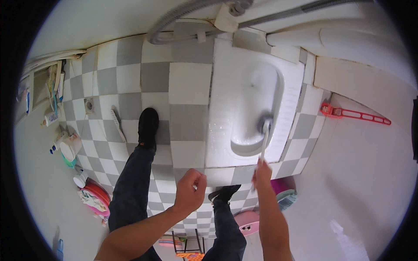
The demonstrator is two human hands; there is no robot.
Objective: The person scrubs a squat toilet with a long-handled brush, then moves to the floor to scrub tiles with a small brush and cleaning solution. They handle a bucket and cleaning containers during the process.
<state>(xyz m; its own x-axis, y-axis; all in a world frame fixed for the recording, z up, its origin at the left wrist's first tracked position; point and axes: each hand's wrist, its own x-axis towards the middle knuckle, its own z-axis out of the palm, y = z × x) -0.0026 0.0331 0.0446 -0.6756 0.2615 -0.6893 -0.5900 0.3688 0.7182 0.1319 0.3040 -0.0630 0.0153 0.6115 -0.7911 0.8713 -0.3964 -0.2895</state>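
My right hand (262, 175) is closed round the handle of a toilet brush (265, 141). The brush's grey round head rests inside the bowl, against its right side near the front end. The white squat toilet (220, 100) is set in a raised tiled step, and wet droplets show on its surface. My left hand (190, 191) hangs in the air left of the toilet's near edge, its fingers curled into a loose fist with nothing seen in it.
A white long-handled brush (117, 125) lies on the checkered floor beside my left shoe (148, 128). A red holder (357, 115) is on the right wall. Pipes (278, 16) run along the back. Basins (93, 195) and bottles line the left wall; a pink basin (248, 221) stands behind my right leg.
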